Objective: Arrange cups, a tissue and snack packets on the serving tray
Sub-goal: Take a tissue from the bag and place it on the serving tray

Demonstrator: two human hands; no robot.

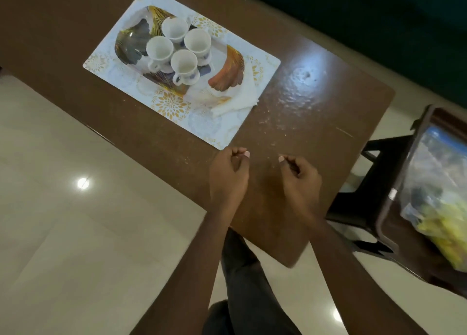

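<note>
A leaf-patterned serving tray [131,41] lies on a white and gold placemat [171,104] at the far side of the brown table [303,107]. Several white cups [183,63] stand upright close together in the tray's middle. A folded white tissue [237,99] lies at the tray's right end, partly over its rim. Snack packets [439,198] in a clear bag sit on a dark stool at the far right. My left hand [227,175] and my right hand [299,176] hover side by side over the table's near corner, fingers loosely curled, holding nothing.
The dark stool [404,173] stands right of the table, off its near right corner, with a black frame [374,163] beneath it. Glossy beige floor [75,233] spreads left of the table. My legs [242,284] are below the table's near corner.
</note>
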